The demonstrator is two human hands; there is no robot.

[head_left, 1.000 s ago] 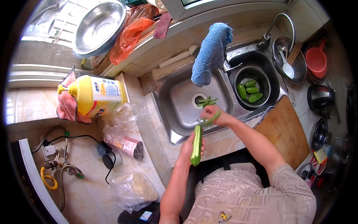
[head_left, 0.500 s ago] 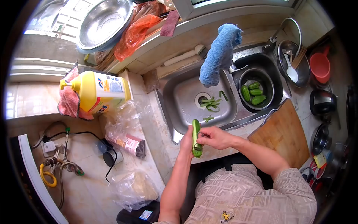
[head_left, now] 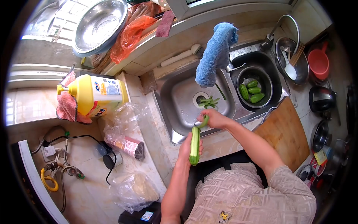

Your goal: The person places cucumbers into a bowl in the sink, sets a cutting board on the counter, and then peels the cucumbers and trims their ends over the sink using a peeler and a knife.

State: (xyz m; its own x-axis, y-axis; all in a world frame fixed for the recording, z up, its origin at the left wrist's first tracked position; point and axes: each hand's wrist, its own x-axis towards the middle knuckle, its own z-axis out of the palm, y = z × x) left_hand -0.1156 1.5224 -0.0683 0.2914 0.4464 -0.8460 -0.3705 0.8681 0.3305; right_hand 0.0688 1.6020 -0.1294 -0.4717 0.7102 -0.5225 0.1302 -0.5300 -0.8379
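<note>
A person works at a metal sink (head_left: 182, 114). In front of the sink's near edge, the left hand (head_left: 185, 147) has its fingers wrapped round a long green squash (head_left: 194, 143), pale where skin is gone. Half a second ago the right hand (head_left: 214, 118) lay partway along the squash; now it is beyond the end nearest the sink. Its fingers are closed on what looks like a small peeler (head_left: 197, 123), mostly hidden, with a green strip (head_left: 204, 121) curling beside it. Another stretch of skin seems to have come off, so peeling appears to be advancing. Loose peelings (head_left: 210, 102) lie by the sink's drain.

Left of the sink, a yellow jug (head_left: 102, 95) bears large lettering, too skewed to read surely. A pink-labelled packet (head_left: 129, 146), also left of the sink, has illegible print.
</note>
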